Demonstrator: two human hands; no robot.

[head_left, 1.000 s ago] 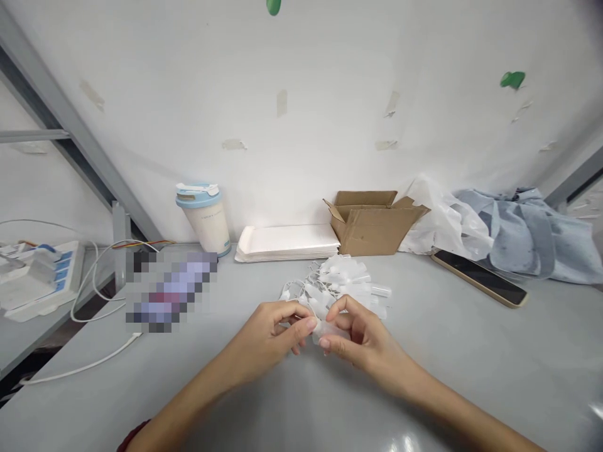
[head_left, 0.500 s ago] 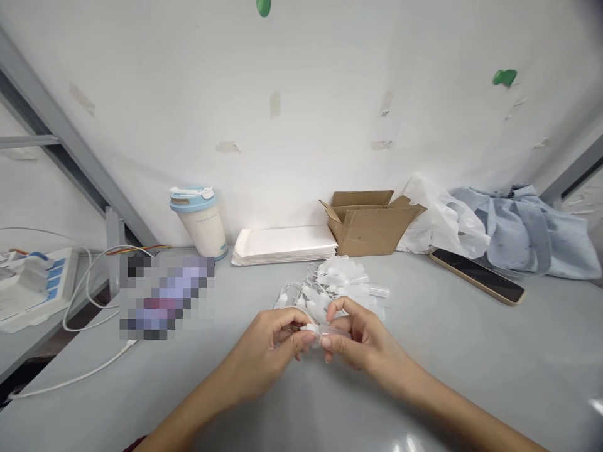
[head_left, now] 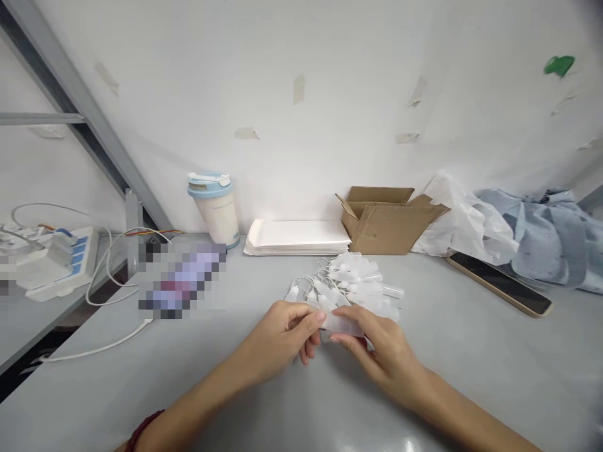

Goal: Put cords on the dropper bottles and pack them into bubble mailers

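Between my two hands is a translucent white plastic piece (head_left: 346, 325), lying across in front of a pile. My left hand (head_left: 282, 333) pinches its left end between thumb and forefinger, the other fingers curled below. From the right, my right hand (head_left: 386, 351) grips the same piece, thumb on the near side and fingers over the far side. Just behind them, several similar translucent white pieces with thin white cords (head_left: 355, 276) lie in a loose heap. The exact kind of these pieces I cannot make out.
Along the wall stand a blue-lidded cup (head_left: 215, 213), a stack of white envelopes (head_left: 301, 233) and an open cardboard box (head_left: 396, 229). Rightward lie a white plastic bag (head_left: 471, 220), a phone (head_left: 499, 285) and blue-grey cloth (head_left: 541, 232). A power strip (head_left: 78, 267) and white cable (head_left: 101, 356) are at left.
My right hand has shifted from a fingertip pinch to a wider hold along the plastic piece. My left hand still pinches its left end. The whole view has swung, so things sit further right.
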